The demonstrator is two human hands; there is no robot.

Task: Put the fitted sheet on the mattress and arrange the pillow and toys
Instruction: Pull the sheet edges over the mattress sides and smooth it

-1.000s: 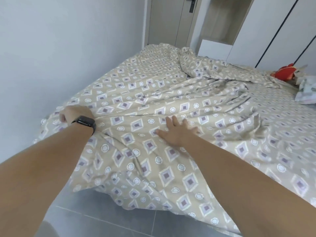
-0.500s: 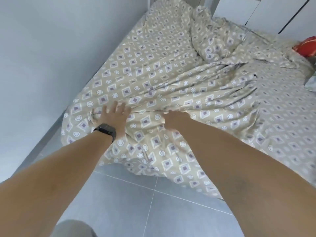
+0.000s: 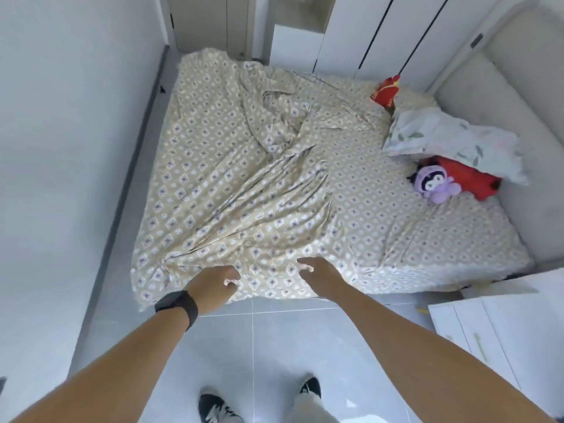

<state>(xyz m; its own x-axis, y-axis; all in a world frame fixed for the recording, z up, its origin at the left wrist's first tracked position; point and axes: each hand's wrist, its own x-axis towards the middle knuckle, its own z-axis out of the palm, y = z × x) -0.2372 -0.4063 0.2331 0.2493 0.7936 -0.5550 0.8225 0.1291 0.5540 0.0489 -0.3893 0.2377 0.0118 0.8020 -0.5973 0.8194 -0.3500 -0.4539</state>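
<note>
A beige fitted sheet with a diamond print lies loose and wrinkled over the mattress, bunched in folds across the middle and far left. My left hand, with a black watch on the wrist, hovers at the sheet's near edge with its fingers loosely curled and holding nothing. My right hand is beside it, fingers relaxed, just over the same edge. A floral pillow lies at the right, by the headboard. A purple plush toy and a red toy lie under it. Another red toy sits further back.
A padded headboard runs along the right side. White wardrobe doors stand behind the bed, a white wall close on the left. A white cabinet stands at the near right. I stand on grey floor tiles.
I have stepped back and risen, so the whole bed is in view. Both hands have come off the sheet's top and drawn back to its near edge, fingers now curled loosely.
</note>
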